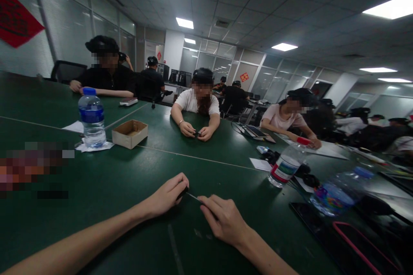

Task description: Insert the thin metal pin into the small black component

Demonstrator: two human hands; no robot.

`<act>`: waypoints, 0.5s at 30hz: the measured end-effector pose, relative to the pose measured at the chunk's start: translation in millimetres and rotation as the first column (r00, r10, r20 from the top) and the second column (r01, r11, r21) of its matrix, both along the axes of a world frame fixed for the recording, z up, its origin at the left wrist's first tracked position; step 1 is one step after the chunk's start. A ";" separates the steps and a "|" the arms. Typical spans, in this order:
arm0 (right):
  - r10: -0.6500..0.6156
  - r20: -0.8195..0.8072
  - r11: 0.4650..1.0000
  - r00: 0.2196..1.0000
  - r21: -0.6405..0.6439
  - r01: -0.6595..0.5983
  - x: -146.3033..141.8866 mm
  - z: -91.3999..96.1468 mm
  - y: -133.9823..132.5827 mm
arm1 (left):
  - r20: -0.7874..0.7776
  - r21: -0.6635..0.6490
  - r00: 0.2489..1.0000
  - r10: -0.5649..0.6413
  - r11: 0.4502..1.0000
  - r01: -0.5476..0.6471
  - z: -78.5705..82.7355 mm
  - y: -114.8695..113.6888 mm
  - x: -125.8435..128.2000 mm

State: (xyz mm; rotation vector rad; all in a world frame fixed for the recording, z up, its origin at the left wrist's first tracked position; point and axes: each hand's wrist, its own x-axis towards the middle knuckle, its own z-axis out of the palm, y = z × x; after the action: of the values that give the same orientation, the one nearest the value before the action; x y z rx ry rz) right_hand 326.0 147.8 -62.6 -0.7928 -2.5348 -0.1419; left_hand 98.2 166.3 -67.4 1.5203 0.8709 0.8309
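Observation:
My left hand (pixel 169 193) is closed, its thumb and fingers pinching a small black part (pixel 184 190) that is mostly hidden by them. My right hand (pixel 224 219) is closed too, with the fingertips pressed on the end of a thin, light metal rod (pixel 193 197). The rod runs from the right fingertips to the black part. Whether it has a handle is hidden in my right hand. Both hands are just above the dark green table (pixel 135 232), close to its near side.
An open cardboard box (pixel 129 134) and a blue-capped bottle (pixel 92 118) stand to the left. On the right are a red-capped bottle (pixel 287 164), another blue-capped bottle (pixel 338 191), a dark tablet (pixel 318 232) and a red-edged phone (pixel 364 249). Several people sit around the tables.

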 end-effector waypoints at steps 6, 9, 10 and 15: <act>-0.018 -0.001 1.000 1.000 -0.018 0.018 -2.7 1.5 -1.7 | 0.019 -0.047 1.000 0.009 0.999 -0.008 -3.3 3.7 -1.1; -0.064 -0.051 0.993 0.997 -0.105 0.059 -3.4 1.3 0.6 | 0.019 -0.060 1.000 0.009 0.998 -0.008 -5.8 5.1 -1.6; -0.070 -0.056 0.990 0.996 -0.129 0.062 -3.5 1.2 1.2 | 0.024 -0.061 1.000 0.008 0.998 -0.006 -6.3 5.3 -1.5; -0.066 -0.045 0.984 0.997 -0.169 0.058 -3.2 0.8 1.7 | 0.042 -0.059 0.999 0.002 0.998 0.001 -6.4 5.1 -0.3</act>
State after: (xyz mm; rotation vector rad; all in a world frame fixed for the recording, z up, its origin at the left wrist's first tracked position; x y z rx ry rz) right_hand 322.8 149.5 -61.7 -0.9284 -2.4992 0.0712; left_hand 97.9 171.5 -73.9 1.4466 0.8582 0.8275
